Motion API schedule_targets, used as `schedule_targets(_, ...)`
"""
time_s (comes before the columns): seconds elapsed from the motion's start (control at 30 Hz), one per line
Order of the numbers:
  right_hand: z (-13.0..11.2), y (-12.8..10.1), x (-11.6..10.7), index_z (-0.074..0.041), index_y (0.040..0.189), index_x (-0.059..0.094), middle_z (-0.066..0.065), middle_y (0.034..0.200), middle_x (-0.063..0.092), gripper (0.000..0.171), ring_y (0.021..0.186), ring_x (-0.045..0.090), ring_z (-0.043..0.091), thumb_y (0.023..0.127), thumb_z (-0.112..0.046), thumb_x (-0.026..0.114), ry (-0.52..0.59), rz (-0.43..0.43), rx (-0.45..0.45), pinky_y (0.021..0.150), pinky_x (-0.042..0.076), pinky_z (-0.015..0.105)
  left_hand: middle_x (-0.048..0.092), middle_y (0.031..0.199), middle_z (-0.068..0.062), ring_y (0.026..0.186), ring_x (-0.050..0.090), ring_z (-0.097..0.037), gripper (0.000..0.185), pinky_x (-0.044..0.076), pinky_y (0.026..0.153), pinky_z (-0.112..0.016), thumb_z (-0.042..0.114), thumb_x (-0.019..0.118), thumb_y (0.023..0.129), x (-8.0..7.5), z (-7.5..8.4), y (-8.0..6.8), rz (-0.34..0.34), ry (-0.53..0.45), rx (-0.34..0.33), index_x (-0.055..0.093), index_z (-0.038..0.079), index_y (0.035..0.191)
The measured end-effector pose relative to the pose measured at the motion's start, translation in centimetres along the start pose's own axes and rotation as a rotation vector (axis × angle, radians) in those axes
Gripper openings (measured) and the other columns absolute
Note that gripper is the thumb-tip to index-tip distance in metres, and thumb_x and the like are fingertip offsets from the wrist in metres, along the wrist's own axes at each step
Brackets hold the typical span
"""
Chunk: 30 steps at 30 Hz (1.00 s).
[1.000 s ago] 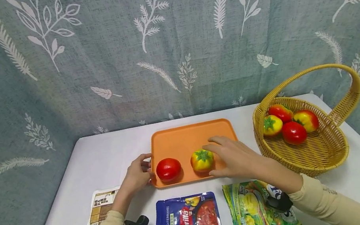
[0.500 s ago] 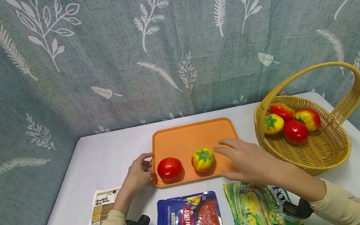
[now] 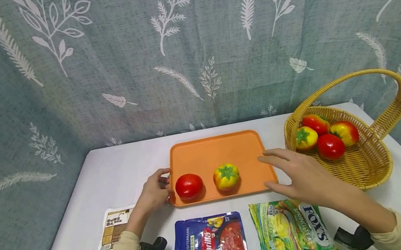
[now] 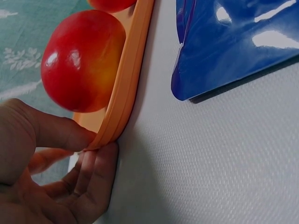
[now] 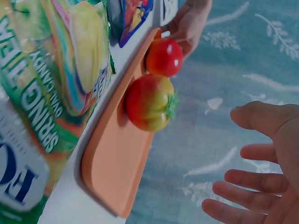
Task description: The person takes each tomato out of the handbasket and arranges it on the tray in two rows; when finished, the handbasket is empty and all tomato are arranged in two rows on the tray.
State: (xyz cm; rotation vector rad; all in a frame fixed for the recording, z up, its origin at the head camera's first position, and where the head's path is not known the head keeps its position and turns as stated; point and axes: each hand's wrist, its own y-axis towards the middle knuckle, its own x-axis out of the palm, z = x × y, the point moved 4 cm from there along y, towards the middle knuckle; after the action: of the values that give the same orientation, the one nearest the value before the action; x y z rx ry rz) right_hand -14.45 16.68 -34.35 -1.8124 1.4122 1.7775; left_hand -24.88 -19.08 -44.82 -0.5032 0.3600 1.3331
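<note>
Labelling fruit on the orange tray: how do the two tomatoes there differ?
The left tomato is solid red; the right tomato is yellow blushed with orange-red. The right one shows a green stem cap on top; the left shows none. The left one sits near the left hand that grips the tray; the right hand is open, off the tray. Both sit in the front row, similar size.

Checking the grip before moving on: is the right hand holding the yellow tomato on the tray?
No, the right hand hovers open, clear of the yellow tomato.
</note>
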Motion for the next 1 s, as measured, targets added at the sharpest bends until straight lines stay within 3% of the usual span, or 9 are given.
schedule_targets(0.37, 1.4, -1.4, -2.6, -0.007, 0.126, 0.067, 0.012, 0.123, 0.065, 0.057, 0.098, 0.068, 0.028, 0.074, -0.019, 0.086, -0.057, 0.089, -0.036, 0.072, 0.06, 0.042, 0.057, 0.11, -0.021, 0.089, 0.06, -0.029, 0.067, 0.059, 0.059, -0.035, -0.017, 0.062, 0.076, -0.1, 0.1, 0.1, 0.002, 0.017, -0.003, 0.05, 0.0, 0.14)
schedule_targets(0.63, 2.7, -1.7, -4.5, -0.005, 0.123, 0.068, 0.01, 0.12, 0.066, 0.052, 0.095, 0.068, 0.027, 0.075, -0.018, 0.082, -0.086, 0.136, -0.09, 0.074, 0.059, 0.044, 0.057, 0.109, -0.02, 0.089, 0.06, -0.03, 0.065, 0.06, 0.06, -0.035, -0.017, 0.061, 0.078, 0.1, 0.0, 0.2, 0.012, 0.019, -0.015, 0.05, 0.001, 0.14)
schedule_targets(0.73, 3.0, -1.9, -4.8, -0.005, 0.122, 0.068, 0.01, 0.119, 0.067, 0.046, 0.095, 0.068, 0.028, 0.089, -0.037, 0.073, -0.093, 0.146, -0.094, 0.074, 0.059, 0.045, 0.057, 0.11, -0.02, 0.089, 0.059, -0.03, 0.067, 0.059, 0.059, -0.034, -0.017, 0.061, 0.077, 0.1, 0.0, 0.2, 0.013, 0.026, -0.017, 0.05, 0.001, 0.14)
schedule_targets(0.93, 4.0, -1.9, -5.2, -0.005, 0.122, 0.068, 0.011, 0.119, 0.066, 0.045, 0.097, 0.067, 0.031, 0.086, -0.031, 0.076, -0.098, 0.122, -0.068, 0.077, 0.058, 0.049, 0.057, 0.11, -0.02, 0.091, 0.059, -0.031, 0.067, 0.06, 0.06, -0.034, -0.017, 0.061, 0.076, 0.1, 0.0, 0.1, 0.014, 0.021, -0.022, 0.049, 0.001, 0.141)
schedule_targets(1.0, 4.3, -1.9, -5.4, -0.004, 0.122, 0.068, 0.013, 0.119, 0.066, 0.048, 0.09, 0.068, 0.03, 0.091, -0.041, 0.07, -0.109, 0.12, -0.061, 0.074, 0.058, 0.048, 0.057, 0.11, -0.021, 0.091, 0.059, -0.031, 0.067, 0.06, 0.06, -0.035, -0.017, 0.061, 0.077, 0.1, 0.0, 0.0, 0.013, 0.015, -0.018, 0.049, 0.0, 0.14)
